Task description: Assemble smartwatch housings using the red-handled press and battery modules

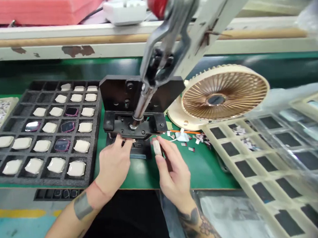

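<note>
My left hand reaches under the black plate of a hand-lever press. Its fingers are curled together at the front of the fixture, and the fingertips are hidden, so what they grip cannot be made out. Just right of the press, my right hand is closed on a small white rounded piece, pinched between thumb and fingers. To the left lies a black foam tray with several white rounded pieces and a few purple-framed watch cases in its pockets.
A cream desk fan stands behind my right hand. Small loose tabs are scattered on the green mat near its base. Cream compartment trays lie at the right. The press lever rises overhead, before a shelf edge.
</note>
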A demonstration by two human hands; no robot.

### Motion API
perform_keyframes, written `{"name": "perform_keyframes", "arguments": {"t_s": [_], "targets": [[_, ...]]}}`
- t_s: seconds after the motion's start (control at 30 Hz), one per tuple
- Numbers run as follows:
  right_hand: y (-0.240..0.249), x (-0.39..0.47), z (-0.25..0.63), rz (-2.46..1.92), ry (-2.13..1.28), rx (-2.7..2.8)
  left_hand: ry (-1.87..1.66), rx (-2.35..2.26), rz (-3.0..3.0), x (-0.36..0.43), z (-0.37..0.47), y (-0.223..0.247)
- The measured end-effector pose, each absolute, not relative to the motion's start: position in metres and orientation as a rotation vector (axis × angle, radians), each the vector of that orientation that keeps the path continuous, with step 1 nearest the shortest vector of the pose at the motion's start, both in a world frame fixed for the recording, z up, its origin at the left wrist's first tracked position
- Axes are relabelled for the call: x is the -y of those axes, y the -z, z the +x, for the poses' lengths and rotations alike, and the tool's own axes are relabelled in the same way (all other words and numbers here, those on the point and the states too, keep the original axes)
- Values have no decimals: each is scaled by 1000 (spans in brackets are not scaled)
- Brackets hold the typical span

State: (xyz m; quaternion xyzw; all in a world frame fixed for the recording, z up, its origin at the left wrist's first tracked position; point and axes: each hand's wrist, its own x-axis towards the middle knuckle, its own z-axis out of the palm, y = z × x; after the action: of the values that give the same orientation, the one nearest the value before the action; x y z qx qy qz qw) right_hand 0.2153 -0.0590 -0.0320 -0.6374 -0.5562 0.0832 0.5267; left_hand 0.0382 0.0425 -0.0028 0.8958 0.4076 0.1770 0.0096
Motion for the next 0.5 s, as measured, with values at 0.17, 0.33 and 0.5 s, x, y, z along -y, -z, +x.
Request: {"name": "perform_keyframes", "arguments": {"t_s": [0.17, 0.33, 0.5], "targets": [[38, 69, 219, -1555, -228, 1306, -350, -1265, 2851, -38, 42, 9], [26, 71, 219, -1538, -164, 1488, -441, -1197, 2552, -32, 36, 8], [22, 55, 206, -1360, -137, 1837, -866, -894, 1943, -21, 16, -6]]}}
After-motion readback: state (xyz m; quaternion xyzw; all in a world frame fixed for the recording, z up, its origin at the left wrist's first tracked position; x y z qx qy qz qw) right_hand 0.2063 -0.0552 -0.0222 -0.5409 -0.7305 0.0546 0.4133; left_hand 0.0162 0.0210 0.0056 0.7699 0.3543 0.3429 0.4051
